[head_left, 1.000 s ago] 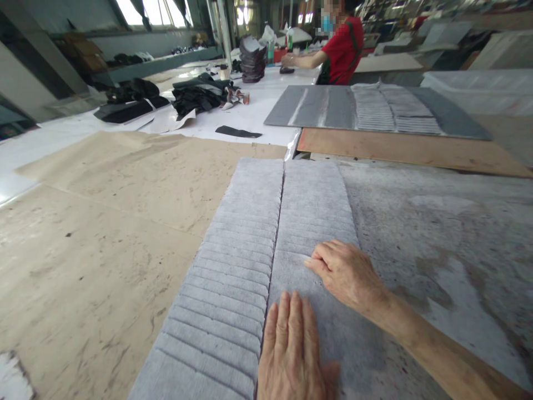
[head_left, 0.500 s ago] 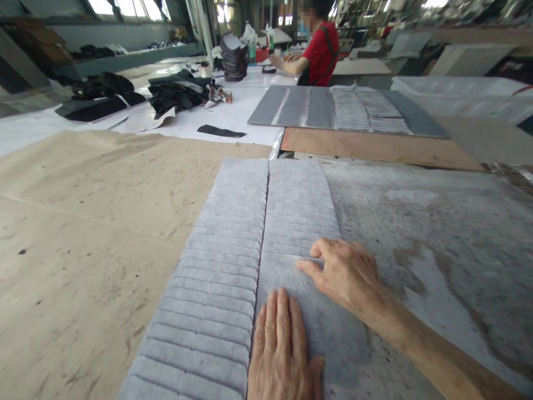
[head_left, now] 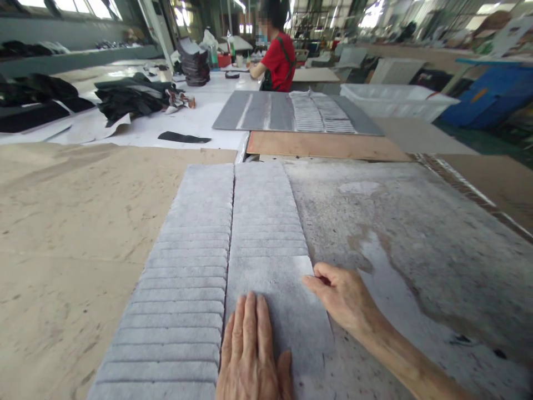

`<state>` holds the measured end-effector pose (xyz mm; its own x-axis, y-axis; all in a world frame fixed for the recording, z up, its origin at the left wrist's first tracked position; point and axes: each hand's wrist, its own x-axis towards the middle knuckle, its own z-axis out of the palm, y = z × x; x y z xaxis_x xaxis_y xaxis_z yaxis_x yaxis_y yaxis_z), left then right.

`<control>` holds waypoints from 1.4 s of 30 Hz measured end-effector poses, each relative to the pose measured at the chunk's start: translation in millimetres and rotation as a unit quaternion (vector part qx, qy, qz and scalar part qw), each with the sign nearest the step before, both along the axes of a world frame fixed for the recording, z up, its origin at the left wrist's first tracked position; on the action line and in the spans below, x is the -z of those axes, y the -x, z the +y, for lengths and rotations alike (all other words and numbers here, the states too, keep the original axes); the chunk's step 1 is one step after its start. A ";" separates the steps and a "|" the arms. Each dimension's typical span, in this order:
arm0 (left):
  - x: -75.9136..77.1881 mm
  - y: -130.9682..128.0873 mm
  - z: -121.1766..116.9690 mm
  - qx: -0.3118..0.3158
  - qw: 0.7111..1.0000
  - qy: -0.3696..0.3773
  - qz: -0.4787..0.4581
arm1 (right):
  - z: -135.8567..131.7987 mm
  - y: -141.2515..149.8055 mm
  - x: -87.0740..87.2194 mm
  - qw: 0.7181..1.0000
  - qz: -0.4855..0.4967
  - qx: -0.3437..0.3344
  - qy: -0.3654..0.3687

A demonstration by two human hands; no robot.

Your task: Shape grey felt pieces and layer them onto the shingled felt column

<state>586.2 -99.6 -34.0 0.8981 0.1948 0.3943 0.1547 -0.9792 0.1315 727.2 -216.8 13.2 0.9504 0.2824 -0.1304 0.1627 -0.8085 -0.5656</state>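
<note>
My left hand (head_left: 252,353) lies flat, fingers stretched out, on a grey felt-like fabric sheet (head_left: 287,311) near the bottom middle. My right hand (head_left: 341,291) is closed in a pinch at that sheet's right edge, close to its far corner. Beyond this sheet, more grey pieces (head_left: 266,222) overlap in a stepped row. To the left, a second row of overlapping grey fabric pieces (head_left: 179,311) runs parallel, with a narrow dark gap between the rows. The pinching fingertips are partly hidden.
Brown paper (head_left: 62,250) covers the table at left; a stained grey surface (head_left: 353,200) lies at right. Farther off are a grey board (head_left: 275,111) with fabric pieces, a black fabric heap (head_left: 129,97), a white tub (head_left: 395,100) and a person in red (head_left: 281,61).
My right hand has moved from on top of the right row outward to the sheet's right edge. My left hand stays flat on the sheet. The view has swung to the right.
</note>
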 end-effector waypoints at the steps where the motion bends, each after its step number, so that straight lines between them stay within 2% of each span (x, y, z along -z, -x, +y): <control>1: -0.2 -0.4 -0.2 -0.001 1.000 -0.006 -0.001 | 0.6 -0.8 0.9 1.000 0.000 0.000 0.001; 9: -1.5 0.2 -0.4 0.003 1.000 0.003 0.000 | -0.2 -2.6 1.0 1.000 -0.014 -0.009 0.016; 15: -22.4 -7.6 -2.8 0.006 0.999 0.036 0.003 | -1.6 -1.3 3.8 0.998 -0.047 -0.023 0.024; 18: -29.9 -15.7 0.0 0.035 0.998 0.041 0.037 | -2.3 -2.5 5.2 0.998 -0.056 -0.031 0.023; 23: -28.8 -17.7 5.9 0.050 0.992 0.059 0.104 | -3.1 -1.7 5.7 0.994 -0.079 -0.048 0.063; 30: -36.5 -14.3 3.7 0.041 0.987 0.086 0.131 | -5.1 9.3 15.3 0.961 -0.230 -0.047 0.146; 33: -40.0 -14.8 4.1 0.036 0.986 0.100 0.132 | -5.3 14.1 12.2 0.934 -0.305 -0.053 0.179; 35: -40.7 -15.2 4.5 0.036 0.984 0.114 0.134 | -4.3 17.2 9.3 0.907 -0.372 -0.088 0.176; 37: -40.1 -15.7 3.9 0.038 0.982 0.130 0.135 | -2.4 20.1 9.3 0.883 -0.417 -0.167 0.136; 40: -37.6 -14.9 1.3 0.039 0.982 0.140 0.119 | 1.2 23.5 15.9 0.856 -0.427 -0.285 0.056; 42: -36.3 -10.9 0.7 0.031 0.987 0.132 0.081 | 3.1 25.3 20.4 0.850 -0.423 -0.313 0.039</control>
<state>597.1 -98.9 2.3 0.9588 0.2142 0.1867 0.1356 -0.9224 0.3617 702.0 -213.6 -7.1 0.3807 0.7888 0.4825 0.8958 -0.4441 0.0194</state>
